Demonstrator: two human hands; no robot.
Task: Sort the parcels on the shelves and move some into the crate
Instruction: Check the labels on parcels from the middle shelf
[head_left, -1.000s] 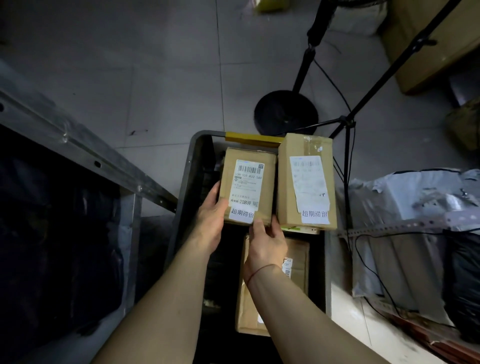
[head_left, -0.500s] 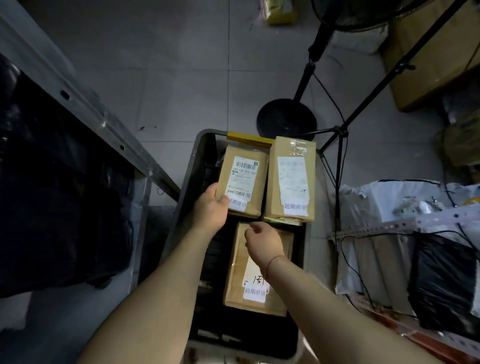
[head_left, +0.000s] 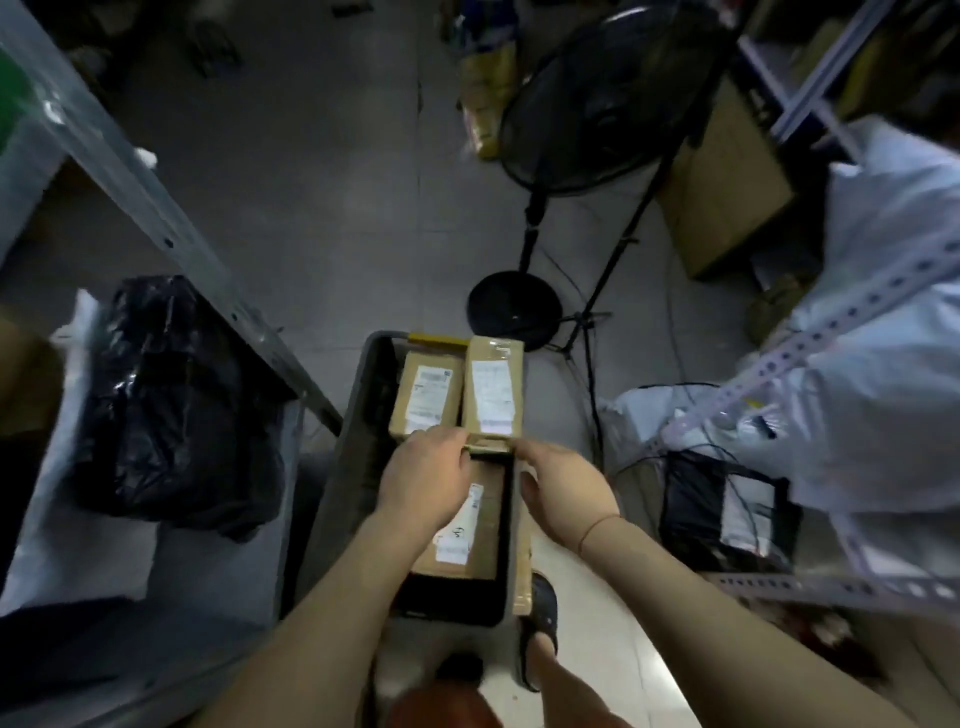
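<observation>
Crate holds 3 parcels; fingers grip one; fan beyond.

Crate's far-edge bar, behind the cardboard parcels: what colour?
Yellow bar, seen in the head view.

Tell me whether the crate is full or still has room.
Still has room: three boxes cover the far and middle parts of the crate, while its near end shows bare dark floor.
</observation>
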